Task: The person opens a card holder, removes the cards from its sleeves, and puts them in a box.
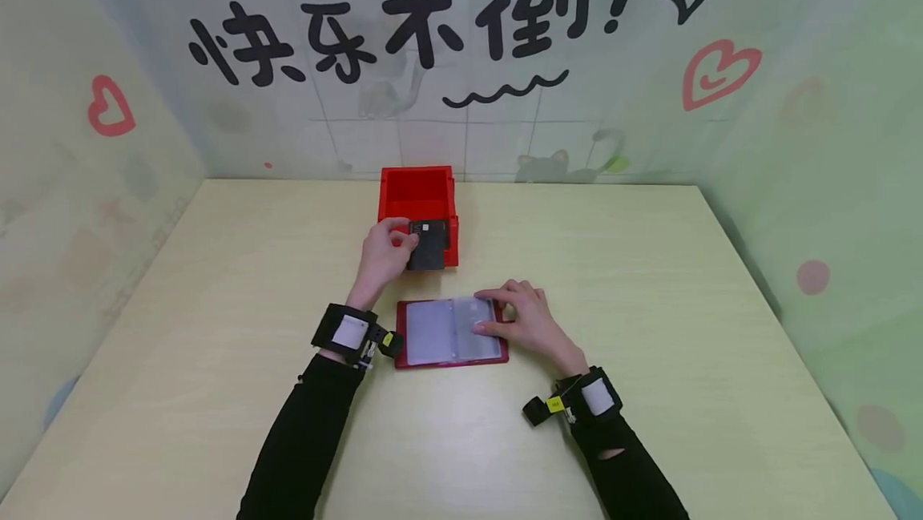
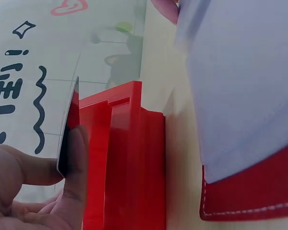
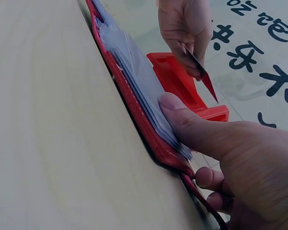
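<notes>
My left hand (image 1: 385,254) pinches a thin dark card (image 1: 429,247) by its edge, between thumb and fingers. In the head view the card overlaps the near side of the red box (image 1: 417,193); the left wrist view shows the card (image 2: 68,127) edge-on beside the box wall. Nearer me, a red card holder (image 1: 401,334) lies spread on the table, its clear plastic sleeves (image 1: 430,333) showing. My right hand (image 1: 526,318) holds its right-hand sleeves. In the right wrist view the thumb (image 3: 182,115) presses on the sleeve stack, with curled fingers by the cover's edge.
The pale wooden table (image 1: 634,280) runs back to a printed backdrop (image 1: 469,135) with large dark characters. Patterned walls stand on both sides. A dark red cord (image 3: 201,199) hangs from the holder's corner in the right wrist view.
</notes>
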